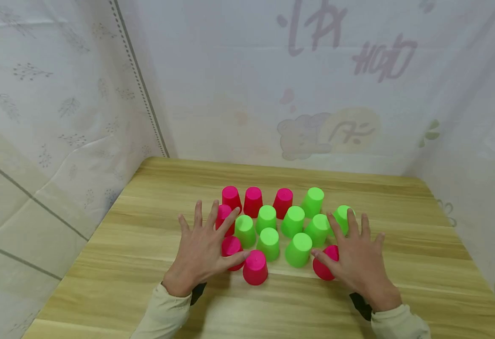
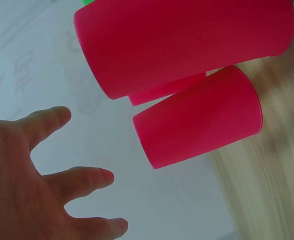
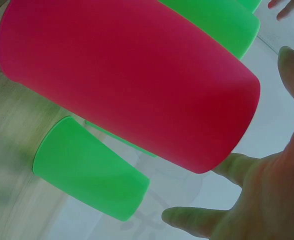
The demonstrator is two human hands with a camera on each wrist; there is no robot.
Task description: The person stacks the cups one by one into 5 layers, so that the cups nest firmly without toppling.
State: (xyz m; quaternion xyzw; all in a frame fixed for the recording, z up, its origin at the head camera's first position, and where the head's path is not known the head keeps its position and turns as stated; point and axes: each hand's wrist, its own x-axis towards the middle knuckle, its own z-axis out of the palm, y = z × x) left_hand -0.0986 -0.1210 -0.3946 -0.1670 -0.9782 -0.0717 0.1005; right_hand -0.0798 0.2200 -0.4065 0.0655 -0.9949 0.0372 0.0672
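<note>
My left hand (image 1: 198, 249), fingers spread, hovers at the left side of a group of upside-down plastic cups. Its thumb reaches across a pink cup (image 1: 230, 247) toward another front pink cup (image 1: 255, 272). In the left wrist view, a large pink cup (image 2: 187, 40) and a smaller-looking one (image 2: 202, 120) stand beyond the spread fingers. On the right side, my right hand (image 1: 361, 263) is spread too, partly covering a pink cup (image 1: 323, 268) and overlapping a green cup (image 1: 341, 219). The right wrist view has that pink cup (image 3: 132, 85) close to the palm, a green cup (image 3: 92, 172) beside it.
Between the hands stand several green cups (image 1: 300, 249), with pink cups (image 1: 253, 202) along the back. All rest on a wood-grain table (image 1: 145, 212). Printed cloth (image 1: 230, 94) hangs behind the table and along its sides.
</note>
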